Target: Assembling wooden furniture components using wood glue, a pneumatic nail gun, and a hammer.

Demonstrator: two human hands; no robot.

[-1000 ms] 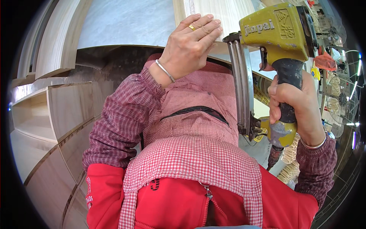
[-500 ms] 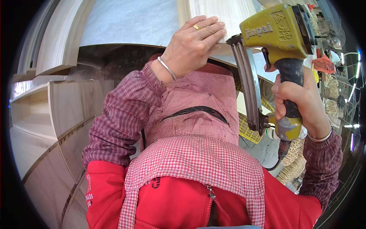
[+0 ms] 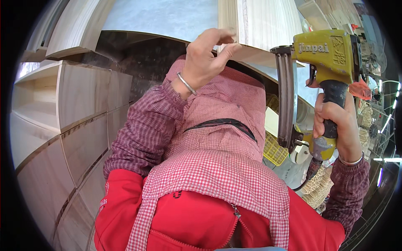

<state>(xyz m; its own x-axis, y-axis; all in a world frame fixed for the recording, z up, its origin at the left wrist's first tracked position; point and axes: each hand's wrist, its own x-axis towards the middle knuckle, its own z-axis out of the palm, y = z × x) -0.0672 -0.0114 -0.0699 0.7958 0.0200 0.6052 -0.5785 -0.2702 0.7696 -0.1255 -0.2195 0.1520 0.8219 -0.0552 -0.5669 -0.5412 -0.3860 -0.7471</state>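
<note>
Pneumatic nail gun (image 3: 322, 67): I hold it with the grip hanging downward in my right hand (image 3: 345, 123), well to the right of my left hand (image 3: 205, 58). Stacked wooden boxes (image 3: 83, 138) stand to the left of my left hand and reach down past it; the top one is open on one side. The blue-grey table (image 3: 163, 16) lies beyond my hands. My red-and-white checked apron (image 3: 217, 180) fills the space between my forearms. On the table, a pale grained wooden panel (image 3: 268, 21) sits just past my left hand and to its right. The gun's long metal magazine (image 3: 286, 96) is on the side facing my left hand. Below and left of my right hand is a yellow plastic crate (image 3: 276, 151). My right hand is wrapped round the black grip (image 3: 335, 93), its index finger up by the trigger. My left hand is half curled near the panel's edge, thumb apart from the fingers; I can't tell whether it touches the wood. A silvery bangle (image 3: 186, 83) circles my left wrist.
</note>
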